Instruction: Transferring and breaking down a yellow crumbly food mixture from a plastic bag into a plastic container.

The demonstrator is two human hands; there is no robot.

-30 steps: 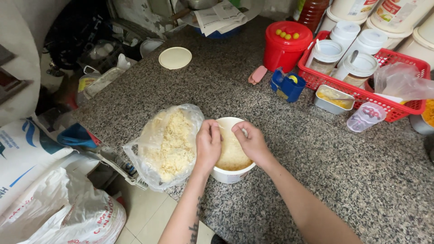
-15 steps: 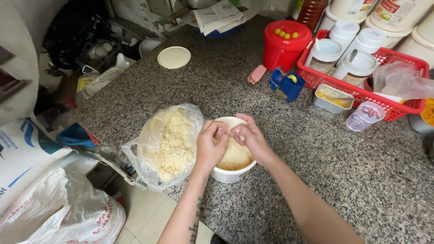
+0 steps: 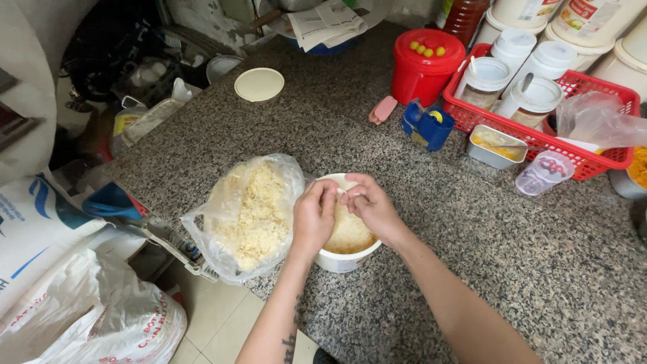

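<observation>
Head view: both hands over a white tub of pale crumbly food on a speckled counter.

Left hand (image 3: 314,217) and right hand (image 3: 370,207) meeting above white tub (image 3: 344,257), fingers curled together, pinching crumbly food (image 3: 349,233) directly beneath. Just left, touching the tub, clear bag (image 3: 246,216) of the same crumbs. Near counter (image 3: 323,128) edge; red basket (image 3: 593,87) well apart.

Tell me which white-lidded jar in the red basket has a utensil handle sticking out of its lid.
The front right jar, nearest the clear plastic bag; the other jars' lids are plain.
</observation>
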